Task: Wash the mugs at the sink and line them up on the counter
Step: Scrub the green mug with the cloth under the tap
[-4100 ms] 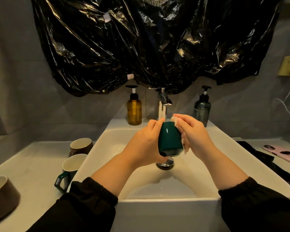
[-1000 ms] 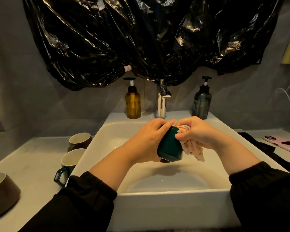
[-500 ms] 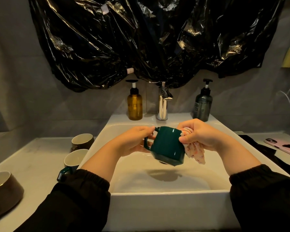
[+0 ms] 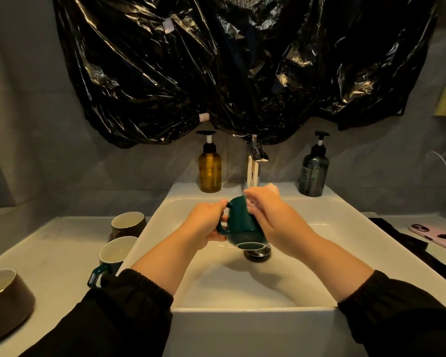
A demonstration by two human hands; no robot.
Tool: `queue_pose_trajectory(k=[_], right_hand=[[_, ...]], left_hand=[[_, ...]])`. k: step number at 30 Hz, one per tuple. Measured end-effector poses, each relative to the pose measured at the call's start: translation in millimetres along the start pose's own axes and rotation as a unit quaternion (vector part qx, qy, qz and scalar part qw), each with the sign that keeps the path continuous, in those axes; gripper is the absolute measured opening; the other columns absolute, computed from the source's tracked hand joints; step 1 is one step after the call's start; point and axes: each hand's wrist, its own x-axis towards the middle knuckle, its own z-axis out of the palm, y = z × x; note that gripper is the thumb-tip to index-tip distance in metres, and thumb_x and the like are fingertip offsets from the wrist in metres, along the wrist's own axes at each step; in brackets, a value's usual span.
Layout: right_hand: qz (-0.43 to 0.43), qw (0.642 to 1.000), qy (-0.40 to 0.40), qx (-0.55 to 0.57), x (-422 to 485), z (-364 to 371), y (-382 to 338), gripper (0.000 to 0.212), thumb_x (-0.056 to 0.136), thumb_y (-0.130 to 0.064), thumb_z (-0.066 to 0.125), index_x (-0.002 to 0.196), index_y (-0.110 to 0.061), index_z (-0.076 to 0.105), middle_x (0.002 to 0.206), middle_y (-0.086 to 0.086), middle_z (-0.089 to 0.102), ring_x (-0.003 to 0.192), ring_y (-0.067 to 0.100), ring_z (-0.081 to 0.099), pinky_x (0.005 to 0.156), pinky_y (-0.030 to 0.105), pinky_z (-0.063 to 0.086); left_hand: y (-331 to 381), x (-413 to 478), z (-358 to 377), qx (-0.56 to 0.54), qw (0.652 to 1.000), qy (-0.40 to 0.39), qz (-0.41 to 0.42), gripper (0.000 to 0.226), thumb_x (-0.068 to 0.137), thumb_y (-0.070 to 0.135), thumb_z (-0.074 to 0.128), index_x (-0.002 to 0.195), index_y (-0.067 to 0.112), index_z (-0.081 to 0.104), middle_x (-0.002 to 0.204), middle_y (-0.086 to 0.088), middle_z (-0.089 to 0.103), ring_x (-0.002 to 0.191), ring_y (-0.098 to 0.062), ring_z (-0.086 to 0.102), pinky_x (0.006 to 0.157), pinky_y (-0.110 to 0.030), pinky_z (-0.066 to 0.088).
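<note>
Over the white sink [image 4: 242, 313] a dark green mug [image 4: 238, 222] is tilted with its base toward me. My left hand [image 4: 206, 224] grips it by the handle. My right hand [image 4: 271, 215] lies against the mug's right side and is blurred; a bit of pale cloth [image 4: 272, 187] shows at its fingertips. On the counter to the left stand a brown mug [image 4: 128, 224], a green mug with a white inside [image 4: 115, 253] and another brown mug [image 4: 5, 300] at the frame edge.
A chrome faucet [image 4: 252, 166] stands behind the basin between an amber pump bottle [image 4: 209, 168] and a grey pump bottle [image 4: 314, 171]. The drain plug [image 4: 258, 253] sits below the mug. A pink phone [image 4: 435, 237] and a dark cloth [image 4: 410, 243] lie on the right counter.
The mug has tipped further so its base faces me. My right hand with the cloth has slid up along the mug's side toward the faucet. My left hand keeps the handle.
</note>
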Motion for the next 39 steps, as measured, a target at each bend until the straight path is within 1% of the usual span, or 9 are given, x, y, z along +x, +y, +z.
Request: queue_pose_trajectory(k=[6, 10, 13, 16, 20, 24, 26, 33, 39], right_hand=[[-0.160, 0.982, -0.031, -0.101, -0.5, 6.2, -10.1, 0.023, 0.097, -0.023, 0.046, 0.116, -0.018, 0.058, 0.122, -0.002, 0.057, 0.116, 0.012, 0.048, 0.103, 0.031, 0.041], [-0.007, 0.994, 0.062, -0.087, 10.0, 1.2, 5.8, 0.027, 0.100, -0.033, 0.039, 0.120, -0.026, 0.055, 0.124, -0.008, 0.055, 0.125, 0.012, 0.039, 0.113, 0.055, 0.020], [0.026, 0.996, 0.035, -0.082, 7.8, 4.7, 3.8, 0.033, 0.102, -0.031, 0.036, 0.132, -0.023, 0.046, 0.137, -0.004, 0.051, 0.134, 0.017, 0.038, 0.117, 0.046, -0.001], [-0.077, 0.993, 0.017, -0.088, 1.6, 8.9, -7.7, 0.032, 0.100, -0.021, 0.043, 0.131, -0.015, 0.049, 0.138, 0.004, 0.049, 0.132, 0.020, 0.037, 0.113, 0.027, 0.018], [-0.170, 0.978, -0.005, -0.119, 4.0, 7.7, -3.7, 0.026, 0.096, -0.015, 0.051, 0.121, -0.010, 0.057, 0.126, 0.005, 0.055, 0.121, 0.021, 0.046, 0.099, 0.024, 0.041], [-0.039, 0.996, 0.082, 0.008, 8.7, 3.5, -0.5, 0.025, 0.100, -0.021, 0.044, 0.119, -0.013, 0.058, 0.116, -0.001, 0.059, 0.108, 0.012, 0.053, 0.083, 0.005, 0.040], [-0.022, 0.996, 0.084, -0.001, 8.2, 3.8, 1.0, 0.028, 0.101, -0.023, 0.042, 0.122, -0.013, 0.057, 0.120, 0.001, 0.058, 0.111, 0.012, 0.052, 0.086, 0.010, 0.042], [-0.275, 0.945, 0.038, -0.172, 4.0, 9.7, -7.8, 0.035, 0.095, -0.028, 0.042, 0.098, -0.009, 0.071, 0.104, 0.007, 0.067, 0.103, 0.023, 0.058, 0.099, 0.036, 0.043], [-0.240, 0.955, 0.159, -0.067, 4.5, -4.6, 0.9, 0.015, 0.094, -0.002, 0.052, 0.098, 0.002, 0.066, 0.109, 0.013, 0.063, 0.106, 0.025, 0.057, 0.098, 0.029, 0.045]], left_hand=[[-2.3, 4.8, -2.6, -0.031, 0.999, 0.041, -0.006, 0.029, 0.099, 0.036, 0.043, 0.101, 0.010, 0.055, 0.108, -0.014, 0.064, 0.100, -0.033, 0.064, 0.081, -0.039, 0.057], [-0.7, 2.1, -0.8, -0.053, 0.998, 0.014, -0.018, 0.028, 0.100, 0.034, 0.042, 0.086, 0.011, 0.051, 0.107, -0.016, 0.063, 0.098, -0.032, 0.064, 0.081, -0.040, 0.057], [-1.3, 1.7, 0.1, -0.063, 0.998, 0.015, -0.022, 0.027, 0.100, 0.033, 0.041, 0.090, 0.010, 0.051, 0.108, -0.016, 0.063, 0.099, -0.033, 0.064, 0.078, -0.040, 0.056], [-1.5, 2.9, -1.3, -0.084, 0.996, 0.024, -0.021, 0.028, 0.101, 0.033, 0.040, 0.092, 0.009, 0.051, 0.101, -0.015, 0.063, 0.095, -0.033, 0.063, 0.075, -0.039, 0.055], [-0.9, 1.7, -3.3, -0.081, 0.996, 0.031, -0.024, 0.028, 0.100, 0.033, 0.041, 0.089, 0.010, 0.051, 0.104, -0.016, 0.062, 0.097, -0.033, 0.063, 0.079, -0.039, 0.056], [0.7, 0.0, -1.7, -0.118, 0.992, 0.004, -0.034, 0.027, 0.100, 0.030, 0.042, 0.085, 0.010, 0.050, 0.106, -0.018, 0.062, 0.101, -0.033, 0.063, 0.074, -0.041, 0.056], [0.5, 1.6, -0.5, -0.127, 0.991, 0.006, -0.033, 0.025, 0.100, 0.030, 0.042, 0.090, 0.009, 0.051, 0.105, -0.018, 0.061, 0.101, -0.033, 0.063, 0.073, -0.041, 0.056], [-0.4, 1.9, -1.2, -0.264, 0.961, -0.016, -0.078, 0.035, 0.102, 0.027, 0.039, 0.125, 0.003, 0.050, 0.121, -0.023, 0.058, 0.088, -0.032, 0.063, 0.079, -0.048, 0.054], [1.1, 4.4, 6.7, -0.354, 0.926, -0.059, -0.119, 0.030, 0.101, 0.018, 0.042, 0.122, -0.001, 0.052, 0.114, -0.025, 0.063, 0.099, -0.039, 0.064, 0.084, -0.052, 0.050]])
